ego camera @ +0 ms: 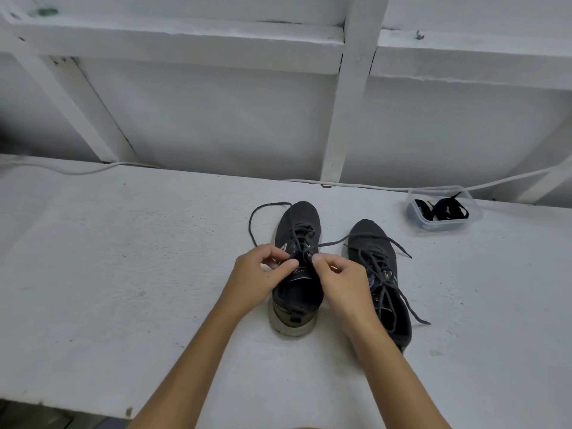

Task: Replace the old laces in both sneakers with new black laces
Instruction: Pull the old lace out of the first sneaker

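Two dark sneakers stand side by side on the white table, toes pointing away from me. Over the tongue of the left sneaker (298, 221), my left hand (258, 274) and my right hand (339, 277) each pinch its dark grey lace (263, 207) near the top eyelets. One loose end of that lace loops out to the left, the other trails right across the toe of the right sneaker (371, 236). The right sneaker's own lace (405, 301) is untied and hangs over its side. Black laces (442, 209) lie in a clear plastic container (414, 212) at the far right.
A white cable (93, 170) runs along the back of the table against a white framed wall. The table's near edge (62, 404) crosses the lower left corner. Bare tabletop stretches to the left of the shoes.
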Demonstrator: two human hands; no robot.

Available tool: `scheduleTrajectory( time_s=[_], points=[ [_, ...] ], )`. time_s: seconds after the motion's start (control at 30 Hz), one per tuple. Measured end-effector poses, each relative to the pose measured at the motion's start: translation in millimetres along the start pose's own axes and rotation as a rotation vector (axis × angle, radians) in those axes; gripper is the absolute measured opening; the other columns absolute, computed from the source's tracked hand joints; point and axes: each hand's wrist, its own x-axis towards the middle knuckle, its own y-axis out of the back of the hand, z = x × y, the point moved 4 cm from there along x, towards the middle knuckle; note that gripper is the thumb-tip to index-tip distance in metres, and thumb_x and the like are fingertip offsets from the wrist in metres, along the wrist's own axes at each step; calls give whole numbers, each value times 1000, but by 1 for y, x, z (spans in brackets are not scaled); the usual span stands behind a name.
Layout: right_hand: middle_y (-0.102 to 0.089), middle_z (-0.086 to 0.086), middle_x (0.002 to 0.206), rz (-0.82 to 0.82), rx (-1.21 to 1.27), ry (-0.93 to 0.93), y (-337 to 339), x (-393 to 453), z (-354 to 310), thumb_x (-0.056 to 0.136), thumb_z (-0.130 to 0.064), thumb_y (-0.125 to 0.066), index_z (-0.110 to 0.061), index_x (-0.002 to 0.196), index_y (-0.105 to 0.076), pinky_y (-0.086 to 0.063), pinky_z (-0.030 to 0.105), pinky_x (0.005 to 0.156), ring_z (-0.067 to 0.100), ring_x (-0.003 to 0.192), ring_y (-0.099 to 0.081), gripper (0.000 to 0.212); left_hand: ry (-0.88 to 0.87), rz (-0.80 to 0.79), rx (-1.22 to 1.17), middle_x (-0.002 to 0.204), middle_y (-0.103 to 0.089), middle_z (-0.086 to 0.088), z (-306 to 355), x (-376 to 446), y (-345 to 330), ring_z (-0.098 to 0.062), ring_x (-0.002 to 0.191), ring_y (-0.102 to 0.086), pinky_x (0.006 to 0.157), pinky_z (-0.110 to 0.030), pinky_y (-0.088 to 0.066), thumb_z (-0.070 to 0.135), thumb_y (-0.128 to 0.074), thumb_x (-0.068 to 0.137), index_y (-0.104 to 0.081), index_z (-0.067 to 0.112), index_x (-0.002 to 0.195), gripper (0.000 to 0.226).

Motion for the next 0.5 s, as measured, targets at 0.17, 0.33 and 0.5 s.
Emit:
scheduleTrajectory(
  time_s=[0.17, 0.33, 0.5],
  points=[
    [-72, -6, 78, -2, -254, -18, 8, 21, -10, 98, -30, -62, -20, 84, -72, -57, 34, 81, 12, 78, -68, 20, -175, 152, 79, 82, -69, 11, 4, -11, -6, -7, 84, -64, 64, -23, -53, 24, -67, 94, -72, 20, 87, 10],
    [-70, -1, 90, 53, -231, -16, 7, 28, -14, 103, -34, -49, -18, 91, -63, -58, 49, 87, 20, 88, -68, 24, -167, 209, 66, 82, -68, 11, -1, -14, -11, -10, 79, -64, 61, -24, -52, 23, -61, 98, -71, 19, 91, 13],
    [-73, 16, 90, -116, -262, -69, 12, 22, -12, 96, -40, -63, -6, 87, -70, -58, 56, 87, 23, 82, -71, 36, -100, 234, 6, 94, -69, 17, -1, -16, -14, 0, 90, -63, 69, -12, -49, 29, -59, 99, -71, 27, 101, 12]
  ],
)
